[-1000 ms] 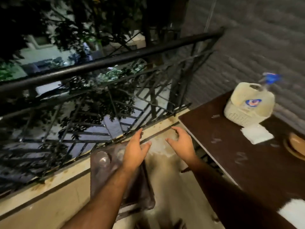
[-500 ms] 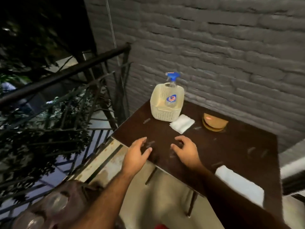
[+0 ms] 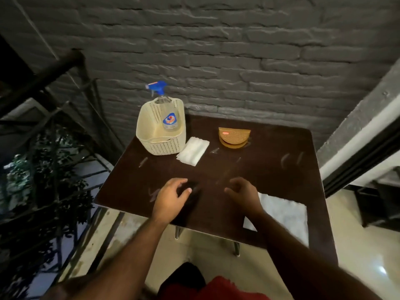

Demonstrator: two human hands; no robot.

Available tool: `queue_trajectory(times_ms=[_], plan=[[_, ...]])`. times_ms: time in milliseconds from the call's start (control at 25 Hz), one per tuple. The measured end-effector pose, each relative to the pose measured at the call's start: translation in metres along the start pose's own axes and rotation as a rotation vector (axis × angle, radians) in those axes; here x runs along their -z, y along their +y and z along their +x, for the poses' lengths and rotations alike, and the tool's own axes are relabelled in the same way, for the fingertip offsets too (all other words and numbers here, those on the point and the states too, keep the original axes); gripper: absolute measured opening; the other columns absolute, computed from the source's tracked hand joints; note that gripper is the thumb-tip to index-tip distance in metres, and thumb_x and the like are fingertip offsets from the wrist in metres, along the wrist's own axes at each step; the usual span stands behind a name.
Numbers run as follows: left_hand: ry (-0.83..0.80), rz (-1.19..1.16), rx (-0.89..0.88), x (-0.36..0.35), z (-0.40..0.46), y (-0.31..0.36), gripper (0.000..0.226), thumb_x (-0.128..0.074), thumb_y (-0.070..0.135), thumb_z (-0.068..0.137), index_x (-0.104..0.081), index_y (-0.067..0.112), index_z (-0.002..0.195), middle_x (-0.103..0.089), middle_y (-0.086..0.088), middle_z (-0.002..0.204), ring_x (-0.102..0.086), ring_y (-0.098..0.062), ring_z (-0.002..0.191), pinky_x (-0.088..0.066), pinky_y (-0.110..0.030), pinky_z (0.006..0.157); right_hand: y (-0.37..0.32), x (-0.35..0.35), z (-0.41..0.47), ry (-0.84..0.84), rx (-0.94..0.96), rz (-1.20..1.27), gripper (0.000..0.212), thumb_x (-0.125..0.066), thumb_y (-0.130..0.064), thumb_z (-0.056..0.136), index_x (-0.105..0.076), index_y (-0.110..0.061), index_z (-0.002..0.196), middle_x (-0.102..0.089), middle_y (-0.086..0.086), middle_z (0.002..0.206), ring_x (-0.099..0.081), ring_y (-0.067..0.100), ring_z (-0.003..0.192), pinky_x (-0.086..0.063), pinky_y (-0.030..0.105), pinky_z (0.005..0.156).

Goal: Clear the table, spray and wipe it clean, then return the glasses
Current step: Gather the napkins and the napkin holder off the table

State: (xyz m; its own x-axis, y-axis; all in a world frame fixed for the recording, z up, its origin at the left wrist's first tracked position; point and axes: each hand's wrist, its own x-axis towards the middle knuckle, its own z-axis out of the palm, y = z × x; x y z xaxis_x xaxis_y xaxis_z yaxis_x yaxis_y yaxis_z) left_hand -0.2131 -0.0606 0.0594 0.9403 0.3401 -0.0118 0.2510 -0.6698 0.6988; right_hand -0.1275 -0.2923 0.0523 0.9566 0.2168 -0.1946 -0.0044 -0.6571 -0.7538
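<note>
A dark brown table (image 3: 270,169) is seen from above, set against a grey brick wall (image 3: 216,50). Smears and streaks are noted across its surface.

At about 11 o'clock on the tabletop a cream perforated basket (image 3: 160,146) stands upright. A clear spray bottle (image 3: 167,113) with a blue trigger head is held inside it, leaning against the far wall of the basket. A folded white cloth (image 3: 192,150) lies flat just beside the basket, at its 4 o'clock side. At 12 o'clock, well apart from the cloth, a tan woven coaster stack (image 3: 233,137) is observed. A second white cloth (image 3: 283,215) lies at 4 o'clock near the front edge, partly covered by the right forearm.

The left hand (image 3: 171,199) is held over the front part of the table at 7 o'clock, fingers loosely curled and partly open, nothing gripped. The right hand (image 3: 243,192) is held at 5 o'clock, fingers likewise curled and relaxed, empty. Whether either hand touches the surface cannot be told.

A black metal railing (image 3: 43,74) is noted at 9 o'clock, with foliage behind it.
</note>
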Motion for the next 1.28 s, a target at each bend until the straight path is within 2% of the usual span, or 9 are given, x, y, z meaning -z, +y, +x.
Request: queue_trajectory(times_ms=[120, 240, 360, 480, 600, 720, 1000, 1160, 1280], plan=[[-0.052, 0.01, -0.014, -0.008, 0.035, -0.006, 0.032, -0.067, 0.033, 0.087, -0.065, 0.023, 0.117, -0.062, 0.008, 0.115, -0.06, -0.006, 0.102, -0.053, -0.033, 0.087, 0.004, -0.004, 0.011, 0.011, -0.067, -0.001, 0.041, -0.074, -0.031, 0.082, -0.066, -0.015, 0.119, -0.071, 0.003, 0.111, -0.067, 0.017, 0.099, -0.052, 0.028, 0.083], [-0.126, 0.026, -0.045, -0.013, 0.073, -0.016, 0.029, -0.068, 0.03, 0.086, -0.067, 0.021, 0.114, -0.063, 0.006, 0.112, -0.06, -0.008, 0.098, -0.048, -0.025, 0.086, -0.002, -0.008, 0.027, 0.016, -0.127, -0.033, 0.039, -0.072, -0.032, 0.084, -0.066, -0.017, 0.119, -0.071, 0.001, 0.11, -0.067, 0.016, 0.098, -0.053, 0.029, 0.083], [-0.193, 0.049, -0.063, -0.013, 0.117, -0.024, 0.028, -0.069, 0.028, 0.086, -0.068, 0.021, 0.113, -0.064, 0.005, 0.112, -0.061, -0.009, 0.096, -0.044, -0.02, 0.084, -0.015, -0.014, 0.043, -0.006, -0.178, -0.028, 0.033, -0.073, -0.03, 0.084, -0.068, -0.017, 0.114, -0.07, -0.002, 0.101, -0.067, 0.015, 0.095, -0.05, 0.024, 0.077], [-0.237, 0.125, -0.06, -0.023, 0.158, -0.03, 0.032, -0.07, 0.028, 0.086, -0.066, 0.018, 0.117, -0.064, 0.0, 0.113, -0.061, -0.014, 0.097, -0.045, -0.025, 0.087, -0.023, -0.019, 0.05, 0.004, -0.218, -0.021, 0.028, -0.074, -0.026, 0.085, -0.068, -0.017, 0.11, -0.066, -0.007, 0.094, -0.067, 0.013, 0.092, -0.046, 0.021, 0.075], [-0.278, 0.185, -0.064, -0.043, 0.189, -0.037, 0.035, -0.071, 0.031, 0.084, -0.065, 0.02, 0.116, -0.064, -0.002, 0.118, -0.06, -0.018, 0.106, -0.049, -0.033, 0.093, -0.026, -0.026, 0.052, 0.011, -0.269, -0.008, 0.028, -0.072, -0.025, 0.088, -0.066, -0.017, 0.114, -0.064, -0.008, 0.101, -0.063, 0.01, 0.095, -0.048, 0.023, 0.083], [-0.316, 0.242, -0.074, -0.063, 0.208, -0.041, 0.034, -0.073, 0.032, 0.083, -0.066, 0.022, 0.115, -0.064, -0.003, 0.119, -0.059, -0.019, 0.109, -0.052, -0.035, 0.091, -0.023, -0.03, 0.053, -0.03, -0.335, 0.032, 0.023, -0.071, -0.027, 0.088, -0.066, -0.024, 0.11, -0.065, -0.009, 0.104, -0.062, 0.01, 0.1, -0.049, 0.026, 0.089], [-0.536, 0.556, -0.068, -0.086, 0.23, -0.044, 0.047, -0.069, 0.045, 0.084, -0.061, 0.027, 0.127, -0.048, -0.005, 0.128, -0.044, -0.024, 0.119, -0.049, -0.039, 0.091, -0.019, -0.032, 0.065, -0.015, -0.36, 0.014, 0.014, -0.072, -0.027, 0.087, -0.064, -0.028, 0.098, -0.066, -0.009, 0.097, -0.063, 0.01, 0.094, -0.048, 0.023, 0.083], [-0.503, 0.699, -0.111, -0.091, 0.234, -0.047, 0.049, -0.065, 0.047, 0.085, -0.059, 0.019, 0.124, -0.048, -0.005, 0.13, -0.045, -0.026, 0.118, -0.047, -0.039, 0.089, -0.021, -0.034, 0.072, -0.034, -0.333, 0.023, 0.012, -0.072, -0.024, 0.088, -0.064, -0.026, 0.096, -0.063, -0.012, 0.09, -0.06, 0.003, 0.084, -0.043, 0.013, 0.072], [-0.435, 0.655, -0.11, -0.09, 0.234, -0.046, 0.046, -0.066, 0.043, 0.085, -0.06, 0.012, 0.117, -0.053, -0.006, 0.125, -0.051, -0.026, 0.114, -0.047, -0.039, 0.087, -0.019, -0.033, 0.078, -0.035, -0.322, 0.049, 0.012, -0.071, -0.023, 0.088, -0.066, -0.023, 0.099, -0.063, -0.012, 0.091, -0.059, 0.0, 0.084, -0.042, 0.01, 0.071]])
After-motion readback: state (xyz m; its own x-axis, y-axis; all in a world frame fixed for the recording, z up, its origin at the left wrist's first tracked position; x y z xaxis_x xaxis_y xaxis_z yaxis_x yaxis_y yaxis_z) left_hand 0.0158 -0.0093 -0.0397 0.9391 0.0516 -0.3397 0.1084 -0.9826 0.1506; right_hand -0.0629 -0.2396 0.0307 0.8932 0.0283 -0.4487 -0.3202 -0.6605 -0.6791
